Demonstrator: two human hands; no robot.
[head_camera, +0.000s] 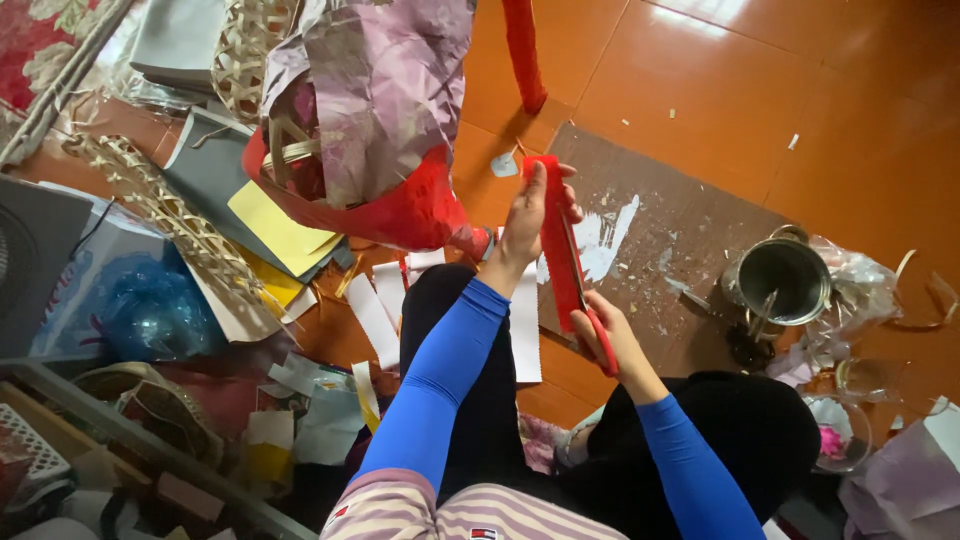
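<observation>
Cutting in progress, seated on the orange tiled floor (700, 80), over a brown board (680, 220) speckled with white scraps and glue marks.

Largest first: crumpled purple-and-red paper bundle (380, 110) on the person's left, touching a stack of grey and yellow card sheets (270, 225). Woven bamboo frame (175, 215) lies across that stack. Steel pot (785, 280) sits at the board's right edge, sticks leaning in it. White paper strips (385, 310) lie near the knees.

Work item: long red paper strip (557, 240), held up in the air above the board, running lengthwise between the hands.

Left hand (528, 215): grip clamped on the strip's far end, keeping it taut.
Right hand (612, 345): fingers closed around red-handled scissors (590, 320), blades up along the strip's edge. Blade opening can't be made out.

Read: lengthwise trim is mid-run, cut looks partway up the strip. Next move likely needs steady tension from the left hand and the scissors fed straight toward it, stopping short of the fingers.
</observation>
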